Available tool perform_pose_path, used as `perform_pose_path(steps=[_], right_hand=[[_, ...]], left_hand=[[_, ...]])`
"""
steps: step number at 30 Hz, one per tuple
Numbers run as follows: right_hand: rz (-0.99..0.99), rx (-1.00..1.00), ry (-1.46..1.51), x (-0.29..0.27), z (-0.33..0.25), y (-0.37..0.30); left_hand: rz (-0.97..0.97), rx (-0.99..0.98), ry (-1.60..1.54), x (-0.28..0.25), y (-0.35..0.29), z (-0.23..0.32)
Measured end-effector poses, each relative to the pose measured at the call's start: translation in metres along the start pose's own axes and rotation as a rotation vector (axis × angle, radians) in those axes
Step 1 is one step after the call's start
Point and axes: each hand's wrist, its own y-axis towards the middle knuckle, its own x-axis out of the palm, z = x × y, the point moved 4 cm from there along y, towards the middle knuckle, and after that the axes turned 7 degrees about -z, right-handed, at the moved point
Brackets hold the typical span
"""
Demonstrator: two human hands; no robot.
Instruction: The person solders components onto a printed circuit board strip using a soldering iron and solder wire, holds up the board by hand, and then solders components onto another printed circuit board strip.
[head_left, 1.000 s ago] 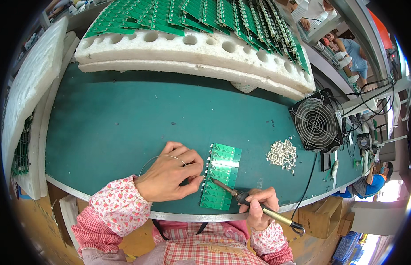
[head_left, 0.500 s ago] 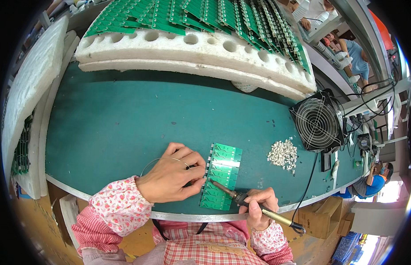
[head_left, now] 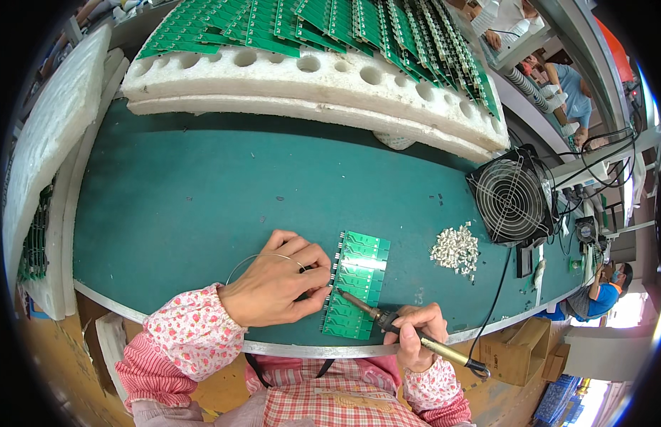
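fingers of the right hand (head_left: 420, 331) clamp the soldering iron (head_left: 387, 319); the left hand (head_left: 277, 286) bunches its own, grip unclear, by the circuit board (head_left: 364, 277) flat on the green tabletop (head_left: 202, 171). likely light, stiff, fragile: hold its edges.

Green-topped, metal-edged workbench (head_left: 167, 235) above yellowish-brown floor (head_left: 497, 402)

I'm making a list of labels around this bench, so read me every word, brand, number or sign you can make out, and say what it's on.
Nothing is clear enough to quote.
Cardboard box: dark marking on its side, too small and blurred to read.
Checked apron: faint print on the front, not legible.
Green board: any lettering is too small to read.
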Motion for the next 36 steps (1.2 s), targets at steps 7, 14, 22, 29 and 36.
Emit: perform_pose_path(steps=[7,14,22,29,36], right_hand=[[-0.006,0.016,-0.008,-0.0001,-0.0002,-0.0007],[0.036,-0.002,0.013,-0.0002,0.0023,-0.0037],[0.04,0.027,0.007,-0.0009,0.0018,-0.0025],[0.008,0.044,-0.009,-0.0002,0.0018,-0.0003],[0.0,0.02,-0.02,0.0004,0.0019,-0.0005]], left_hand=[[0.014,-0.002,-0.012,0.0014,-0.0003,-0.0004],[0.041,-0.011,-0.021,0.0013,-0.0004,-0.0025],[0.045,-0.002,-0.017,0.0011,0.0007,-0.0015],[0.028,-0.002,0.01,0.0031,0.0014,-0.0013],[-0.028,-0.006,0.029,0.0011,0.0017,0.001]])
